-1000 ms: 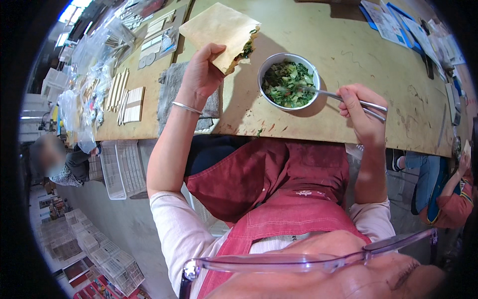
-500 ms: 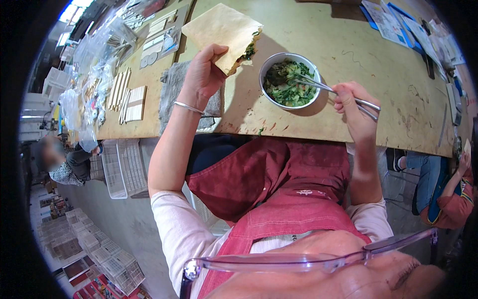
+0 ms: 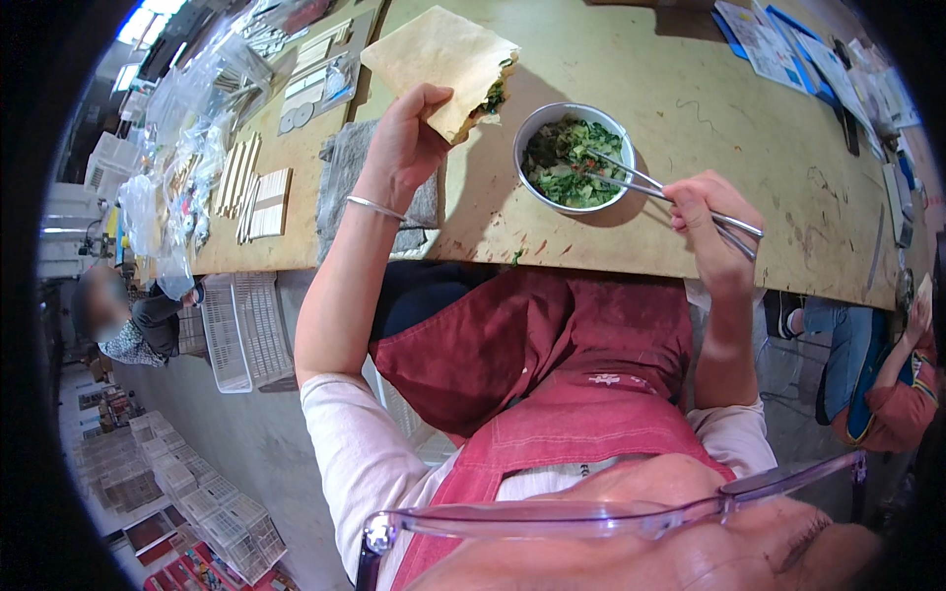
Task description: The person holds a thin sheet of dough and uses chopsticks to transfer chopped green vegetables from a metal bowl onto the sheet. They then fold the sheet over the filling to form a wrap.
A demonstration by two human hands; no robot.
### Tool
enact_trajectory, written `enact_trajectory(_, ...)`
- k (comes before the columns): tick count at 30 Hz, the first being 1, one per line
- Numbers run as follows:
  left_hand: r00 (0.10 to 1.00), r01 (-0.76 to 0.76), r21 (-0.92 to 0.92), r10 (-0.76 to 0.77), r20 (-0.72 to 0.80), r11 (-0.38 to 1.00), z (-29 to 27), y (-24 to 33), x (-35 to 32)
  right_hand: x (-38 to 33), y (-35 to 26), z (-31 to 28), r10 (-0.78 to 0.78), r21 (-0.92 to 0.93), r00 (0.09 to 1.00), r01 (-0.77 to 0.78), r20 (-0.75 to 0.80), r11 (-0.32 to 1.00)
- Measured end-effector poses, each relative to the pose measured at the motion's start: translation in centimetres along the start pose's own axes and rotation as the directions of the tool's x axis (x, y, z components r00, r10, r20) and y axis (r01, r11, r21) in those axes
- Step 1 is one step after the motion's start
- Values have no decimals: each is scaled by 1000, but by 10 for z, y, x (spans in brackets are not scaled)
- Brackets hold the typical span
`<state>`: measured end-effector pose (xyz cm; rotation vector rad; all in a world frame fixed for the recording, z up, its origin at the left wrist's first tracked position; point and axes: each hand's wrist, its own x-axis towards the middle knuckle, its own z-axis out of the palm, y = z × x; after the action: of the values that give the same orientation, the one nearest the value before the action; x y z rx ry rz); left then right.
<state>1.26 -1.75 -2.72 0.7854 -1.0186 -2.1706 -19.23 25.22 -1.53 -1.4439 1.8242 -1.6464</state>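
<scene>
My left hand (image 3: 412,138) is closed round the lower corner of a folded flatbread (image 3: 434,57), held up over the table. Its right edge looks ragged and bitten, with dark green filling showing there. In my right hand (image 3: 717,222) is a pair of metal chopsticks (image 3: 654,186), their tips apart and down among chopped green vegetables (image 3: 581,163). These lie in a round metal bowl (image 3: 519,169) standing on the table to the right of the flatbread.
A grey cloth (image 3: 340,202) lies on the wooden table (image 3: 778,187) beside my left forearm. Beyond it are wooden sticks (image 3: 266,207) and clear plastic bags (image 3: 148,197). Papers and a blue folder (image 3: 778,49) lie far right. Other people sit at both sides; a white crate (image 3: 229,335) stands below left.
My right hand has shifted slightly right and down. The chopsticks' tips have spread wider apart in the vegetables. My left hand holds the flatbread almost still.
</scene>
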Motion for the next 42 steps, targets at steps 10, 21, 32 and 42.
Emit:
enact_trajectory(10, 1000, -19, -55, 20, 19, 998, -2, -3, 16, -12, -3, 19, 70, 88, 972, -51, -226, 995)
enact_trajectory(21, 998, 30, 28, -31, 57, 999, -1, -8, 13, -21, -4, 2, 176, 199, 963, -135, -205, 971)
enact_trajectory(32, 994, 104, -2, -103, 34, 995, -2, -8, 7, -29, 23, 22, 452, 492, 872, -315, -187, 811)
enact_trajectory(42, 977, 210, -18, -209, 45, 978, -4, -19, 14, -25, 21, 33, 248, 247, 950, -198, -191, 948)
